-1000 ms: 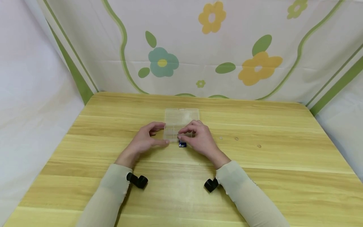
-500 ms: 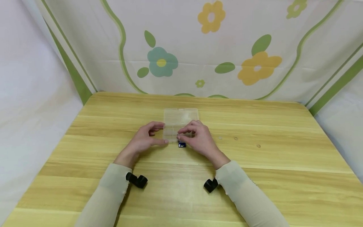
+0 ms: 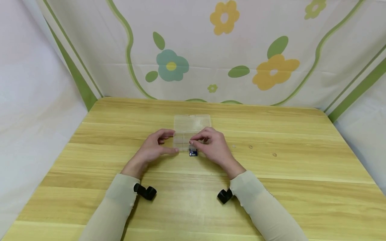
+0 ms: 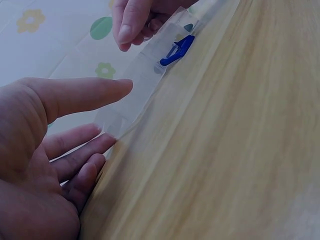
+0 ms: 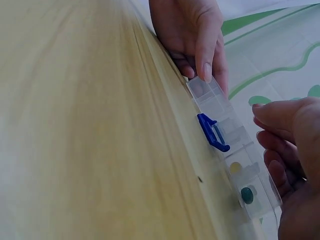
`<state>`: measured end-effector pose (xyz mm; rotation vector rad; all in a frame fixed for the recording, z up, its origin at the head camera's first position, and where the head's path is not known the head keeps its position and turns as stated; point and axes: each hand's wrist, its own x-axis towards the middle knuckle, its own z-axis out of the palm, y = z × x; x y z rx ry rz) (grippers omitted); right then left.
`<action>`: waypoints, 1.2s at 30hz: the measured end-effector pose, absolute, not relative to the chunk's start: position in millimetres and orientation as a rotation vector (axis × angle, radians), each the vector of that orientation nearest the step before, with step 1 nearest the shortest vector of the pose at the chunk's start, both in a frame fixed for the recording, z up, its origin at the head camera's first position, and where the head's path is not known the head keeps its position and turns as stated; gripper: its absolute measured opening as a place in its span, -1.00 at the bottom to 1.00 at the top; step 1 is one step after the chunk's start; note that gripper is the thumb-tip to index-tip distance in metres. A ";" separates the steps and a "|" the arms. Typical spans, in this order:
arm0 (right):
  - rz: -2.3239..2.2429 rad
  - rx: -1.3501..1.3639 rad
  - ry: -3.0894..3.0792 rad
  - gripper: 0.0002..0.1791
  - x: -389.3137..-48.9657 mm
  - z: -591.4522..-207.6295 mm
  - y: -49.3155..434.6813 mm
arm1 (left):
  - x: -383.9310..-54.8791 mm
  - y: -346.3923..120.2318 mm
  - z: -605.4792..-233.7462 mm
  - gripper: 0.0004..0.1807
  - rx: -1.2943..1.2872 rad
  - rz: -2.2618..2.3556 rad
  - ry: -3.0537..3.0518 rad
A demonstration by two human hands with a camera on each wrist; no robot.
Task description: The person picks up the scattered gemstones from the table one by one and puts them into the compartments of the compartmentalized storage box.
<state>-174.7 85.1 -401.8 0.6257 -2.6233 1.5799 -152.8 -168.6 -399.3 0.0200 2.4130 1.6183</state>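
Note:
A clear plastic compartment box (image 3: pixel 178 140) lies with its lid (image 3: pixel 192 123) thrown back. My left hand (image 3: pixel 152 147) grips its left end, thumb at the front corner and fingers behind. My right hand (image 3: pixel 212 144) hovers over the middle, thumb and index tips close together; I cannot tell whether something tiny is between them. A blue latch (image 5: pixel 213 132) hangs at the front edge, below the right fingertips. In the right wrist view, a dark green oval piece (image 5: pixel 247 195) and a yellowish one (image 5: pixel 235 167) lie in the right-hand compartments.
To the right of the box, a pale small round piece (image 3: pixel 234 146) and two brownish ones, a nearer piece (image 3: pixel 251 147) and a farther piece (image 3: pixel 274 155), lie on the wooden table (image 3: pixel 193 197). A flower-print curtain (image 3: pixel 196 50) hangs behind the table.
My right fingertips have lifted slightly and drawn a little back from the front edge, so more of the blue latch shows. My left hand stays put on the box.

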 end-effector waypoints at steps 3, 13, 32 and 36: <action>1.635 0.607 -2.578 -0.96 -174.7 -401.3 88.7 | -152.2 -167.8 -398.4 -0.21 0.020 1.616 2.414; 1.648 0.510 -2.536 -0.95 -176.0 -398.4 114.8 | -151.3 -168.5 -397.2 -0.19 0.007 1.611 2.410; 1.418 0.355 -2.772 -0.74 -179.3 -396.8 186.2 | -149.4 -168.0 -398.7 -0.18 0.037 1.610 2.407; 1.341 0.358 -2.814 -0.74 -178.4 -397.1 199.6 | -149.6 -168.9 -398.3 -0.19 0.037 1.605 2.418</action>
